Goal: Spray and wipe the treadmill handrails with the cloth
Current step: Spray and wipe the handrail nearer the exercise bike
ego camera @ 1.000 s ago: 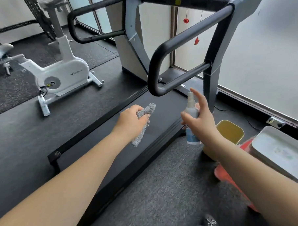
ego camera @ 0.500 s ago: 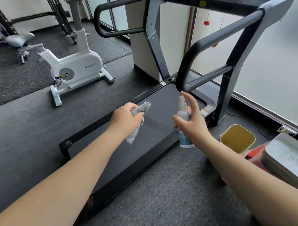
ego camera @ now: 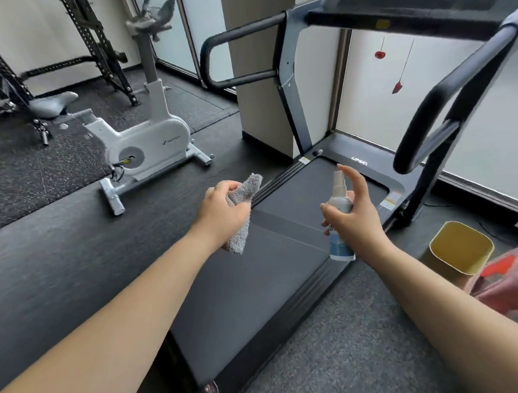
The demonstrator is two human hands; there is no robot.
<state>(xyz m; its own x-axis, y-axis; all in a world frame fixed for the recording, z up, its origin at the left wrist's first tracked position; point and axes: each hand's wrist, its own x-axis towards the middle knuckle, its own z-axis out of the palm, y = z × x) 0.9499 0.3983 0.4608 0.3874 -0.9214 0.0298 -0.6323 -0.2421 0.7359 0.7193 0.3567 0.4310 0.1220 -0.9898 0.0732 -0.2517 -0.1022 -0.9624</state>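
A dark treadmill stretches ahead of me, its belt point(ego camera: 255, 273) under both arms. The right handrail point(ego camera: 442, 81) loops down at upper right, and the left handrail point(ego camera: 238, 33) loops beyond the grey upright. My left hand point(ego camera: 220, 213) grips a grey cloth point(ego camera: 241, 226) over the belt's left edge. My right hand point(ego camera: 356, 218) holds a small white spray bottle point(ego camera: 340, 222) upright, with the forefinger raised above the nozzle. Both hands hover well below and short of the rails.
A white exercise bike point(ego camera: 142, 142) stands on the dark floor to the left, with a black rack point(ego camera: 102, 45) behind it. A yellow bin point(ego camera: 459, 250) and a red object point(ego camera: 510, 280) sit to the right of the treadmill. Frosted windows line the far wall.
The view has swung left and pulled back, so the right handrail now sits farther from my hands. Both hands keep their grips and have drifted left over the belt.
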